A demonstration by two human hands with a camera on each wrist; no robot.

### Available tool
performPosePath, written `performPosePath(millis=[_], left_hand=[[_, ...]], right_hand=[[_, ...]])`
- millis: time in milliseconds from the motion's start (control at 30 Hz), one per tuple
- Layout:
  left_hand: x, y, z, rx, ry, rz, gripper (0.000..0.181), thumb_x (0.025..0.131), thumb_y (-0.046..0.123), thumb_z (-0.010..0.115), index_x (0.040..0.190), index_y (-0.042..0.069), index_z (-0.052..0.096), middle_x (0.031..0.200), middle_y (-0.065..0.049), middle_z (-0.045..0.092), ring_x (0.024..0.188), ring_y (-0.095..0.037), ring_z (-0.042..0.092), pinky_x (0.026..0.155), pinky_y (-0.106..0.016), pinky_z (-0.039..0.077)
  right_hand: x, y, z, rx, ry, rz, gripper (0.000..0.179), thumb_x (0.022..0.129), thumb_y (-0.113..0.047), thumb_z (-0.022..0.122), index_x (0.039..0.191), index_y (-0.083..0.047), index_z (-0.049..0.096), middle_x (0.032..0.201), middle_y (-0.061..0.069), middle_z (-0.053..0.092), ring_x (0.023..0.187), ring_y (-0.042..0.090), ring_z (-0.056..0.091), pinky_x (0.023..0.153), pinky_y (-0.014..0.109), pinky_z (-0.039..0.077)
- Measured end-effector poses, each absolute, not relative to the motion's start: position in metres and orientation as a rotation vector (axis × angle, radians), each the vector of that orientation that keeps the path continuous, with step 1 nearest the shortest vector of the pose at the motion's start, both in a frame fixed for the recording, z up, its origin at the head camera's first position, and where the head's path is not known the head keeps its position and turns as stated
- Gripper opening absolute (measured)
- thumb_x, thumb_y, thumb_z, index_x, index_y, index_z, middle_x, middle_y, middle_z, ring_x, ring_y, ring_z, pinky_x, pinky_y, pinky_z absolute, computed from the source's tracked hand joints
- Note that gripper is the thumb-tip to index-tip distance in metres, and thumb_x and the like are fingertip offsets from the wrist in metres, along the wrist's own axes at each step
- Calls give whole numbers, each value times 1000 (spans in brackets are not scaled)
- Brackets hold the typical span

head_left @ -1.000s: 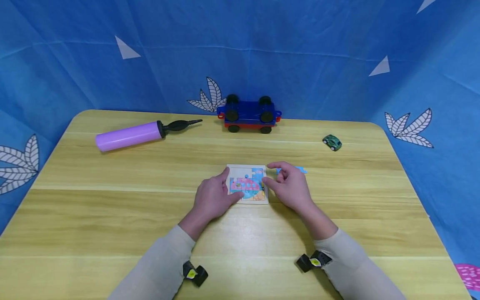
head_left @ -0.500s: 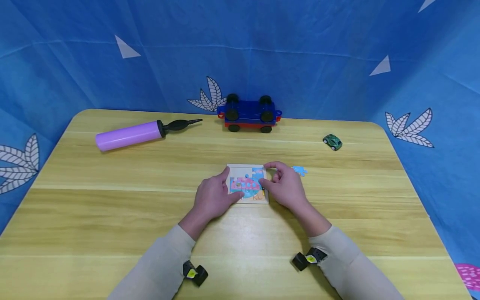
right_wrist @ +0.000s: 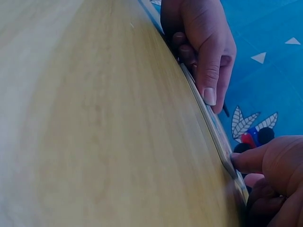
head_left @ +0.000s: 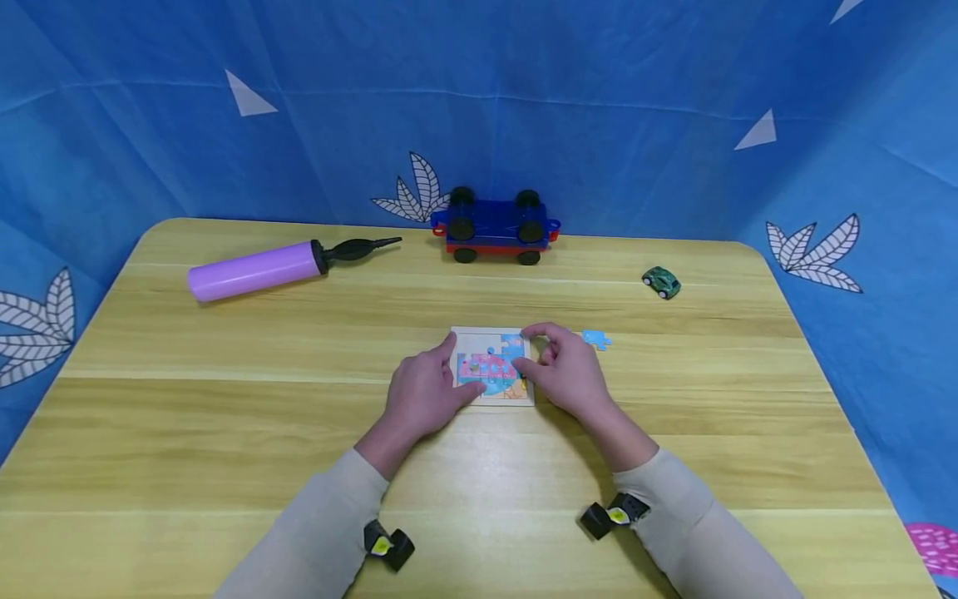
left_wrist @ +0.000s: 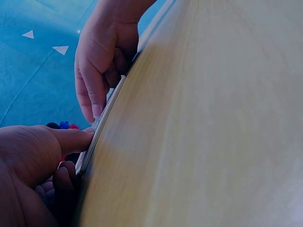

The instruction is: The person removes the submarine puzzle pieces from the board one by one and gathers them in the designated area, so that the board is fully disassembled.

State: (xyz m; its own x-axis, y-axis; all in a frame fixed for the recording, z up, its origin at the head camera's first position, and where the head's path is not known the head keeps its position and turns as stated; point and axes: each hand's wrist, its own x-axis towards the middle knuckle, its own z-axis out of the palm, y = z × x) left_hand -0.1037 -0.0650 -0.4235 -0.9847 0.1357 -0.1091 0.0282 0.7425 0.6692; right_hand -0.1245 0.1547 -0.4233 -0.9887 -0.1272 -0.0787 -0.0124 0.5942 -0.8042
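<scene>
A small framed jigsaw puzzle (head_left: 490, 331) lies in front of me in the head view, with a pink and blue picture and bare tray at its upper left. My left hand (head_left: 422, 391) holds its left side, index finger at the top corner and thumb on the lower edge. On the right side, my right hand (head_left: 570, 370) has its thumb on the right-hand pieces and its index fingertip at the top right corner, other fingers curled. A loose blue puzzle piece (head_left: 596, 339) lies beside the right hand. Both wrist views show the board (left_wrist: 90, 153) edge-on.
A purple hand pump (head_left: 258, 272) with a black nozzle lies at the back left. A blue and red toy wagon (head_left: 496, 225) rests on its side at the back. A small green toy car (head_left: 662, 283) stands at the back right, on the wooden table (head_left: 224, 433).
My right hand has shifted slightly left, thumb and index moving further over the puzzle's right side, uncovering more of the loose blue piece. The left hand has stayed in place.
</scene>
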Motion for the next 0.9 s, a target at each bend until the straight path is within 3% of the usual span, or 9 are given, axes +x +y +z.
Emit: performPosePath(millis=[900], left_hand=[[-104, -65, -425, 119, 2785, 1058, 88, 82, 44, 82, 150, 4, 44, 55, 1, 44, 45, -13, 34, 45, -28, 24]], right_hand=[[-130, 159, -419, -228, 2697, -1255, 30, 89, -21, 77, 117, -11, 71, 55, 1, 45, 45, 17, 40, 49, 33, 35]])
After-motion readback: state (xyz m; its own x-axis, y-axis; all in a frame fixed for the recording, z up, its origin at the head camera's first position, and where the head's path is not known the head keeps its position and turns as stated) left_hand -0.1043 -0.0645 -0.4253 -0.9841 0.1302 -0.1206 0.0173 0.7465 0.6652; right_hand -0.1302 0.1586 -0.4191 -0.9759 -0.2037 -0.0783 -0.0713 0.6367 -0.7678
